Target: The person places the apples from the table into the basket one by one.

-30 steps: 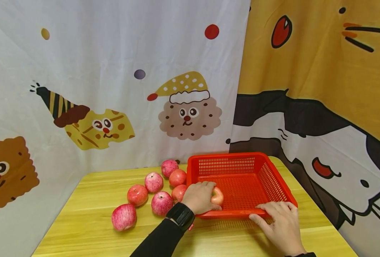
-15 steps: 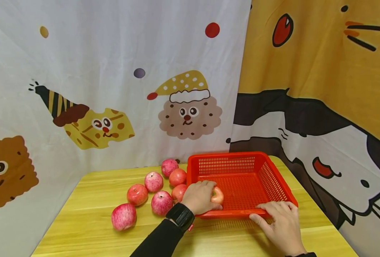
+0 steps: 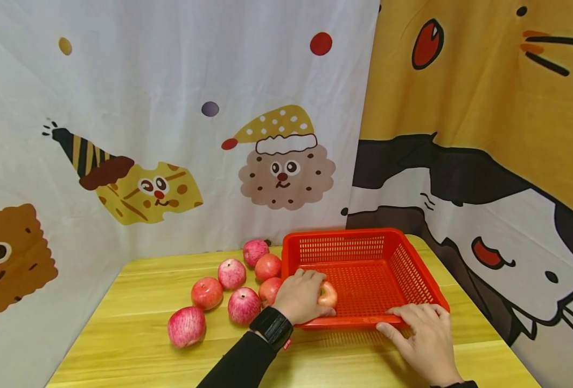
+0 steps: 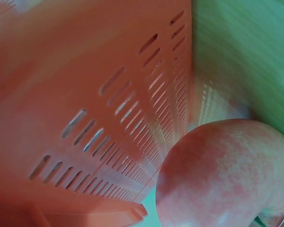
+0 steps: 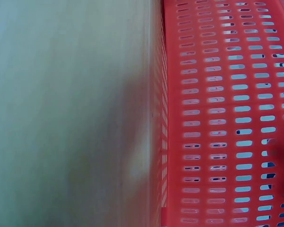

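Note:
My left hand reaches over the left front corner of a red plastic basket. It holds an apple inside, mostly covered by the fingers. With the thumb outside and the fingers over the edge, my right hand grips the front rim near the right corner. The left wrist view has the slotted basket wall beside a large apple on the table side. Slots of the basket fill the right half of the right wrist view; neither wrist view shows fingers clearly.
Several red apples lie left of the basket, among them a front one, a middle one and a back one. One apple sits close to the left wrist. Printed curtains stand behind the wooden table.

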`<state>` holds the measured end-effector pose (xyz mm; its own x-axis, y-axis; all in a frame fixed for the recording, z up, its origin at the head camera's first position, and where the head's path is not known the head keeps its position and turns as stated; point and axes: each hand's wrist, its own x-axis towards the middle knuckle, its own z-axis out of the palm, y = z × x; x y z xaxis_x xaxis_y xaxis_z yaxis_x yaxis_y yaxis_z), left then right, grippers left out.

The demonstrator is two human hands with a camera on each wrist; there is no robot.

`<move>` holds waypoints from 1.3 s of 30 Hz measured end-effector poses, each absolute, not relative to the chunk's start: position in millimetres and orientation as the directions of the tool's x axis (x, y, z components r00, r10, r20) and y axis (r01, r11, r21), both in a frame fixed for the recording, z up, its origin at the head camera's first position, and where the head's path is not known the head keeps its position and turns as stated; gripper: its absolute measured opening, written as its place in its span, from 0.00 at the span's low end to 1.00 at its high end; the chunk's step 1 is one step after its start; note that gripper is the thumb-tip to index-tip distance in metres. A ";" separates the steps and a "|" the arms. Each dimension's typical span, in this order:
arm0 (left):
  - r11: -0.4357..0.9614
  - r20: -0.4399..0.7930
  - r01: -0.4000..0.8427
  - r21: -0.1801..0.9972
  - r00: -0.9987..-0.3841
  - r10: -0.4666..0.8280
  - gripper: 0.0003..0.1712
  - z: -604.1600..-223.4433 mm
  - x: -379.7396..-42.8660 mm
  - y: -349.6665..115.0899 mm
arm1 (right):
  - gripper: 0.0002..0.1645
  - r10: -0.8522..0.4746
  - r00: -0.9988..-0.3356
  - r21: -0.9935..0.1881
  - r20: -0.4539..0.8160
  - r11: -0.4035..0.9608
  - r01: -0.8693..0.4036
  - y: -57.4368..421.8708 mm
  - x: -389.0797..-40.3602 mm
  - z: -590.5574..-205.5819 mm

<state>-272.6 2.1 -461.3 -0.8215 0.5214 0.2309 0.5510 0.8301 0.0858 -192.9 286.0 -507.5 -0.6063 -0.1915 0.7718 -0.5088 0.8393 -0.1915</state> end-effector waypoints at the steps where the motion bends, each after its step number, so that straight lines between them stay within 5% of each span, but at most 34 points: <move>1: 0.830 0.234 0.551 0.086 -0.821 0.521 0.46 -461.4 -272.6 2.1 | 0.25 -0.192 -0.609 -0.193 0.769 0.840 -0.508 285.9 -192.8 -507.1; 17: 0.813 0.292 0.562 0.152 -0.811 0.506 0.41 -457.2 -268.6 0.4 | 0.25 -0.191 -0.610 -0.189 0.769 0.843 -0.503 286.8 -192.6 -506.6; 29: 0.840 0.574 0.493 0.228 -0.764 0.293 0.32 -463.8 -269.2 -3.2 | 0.26 -0.181 -0.583 -0.184 0.792 0.840 -0.510 287.5 -192.2 -508.2; 39: 0.878 0.413 0.223 0.423 -0.910 0.033 0.45 -469.2 -265.9 -24.1 | 0.25 -0.188 -0.609 -0.193 0.771 0.842 -0.504 286.7 -192.7 -509.6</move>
<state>-265.9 -24.1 -469.2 -0.9103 0.0326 0.4126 0.2233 0.8780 0.4233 -192.7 286.7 -509.6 -0.6089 -0.1878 0.7707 -0.5040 0.8419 -0.1930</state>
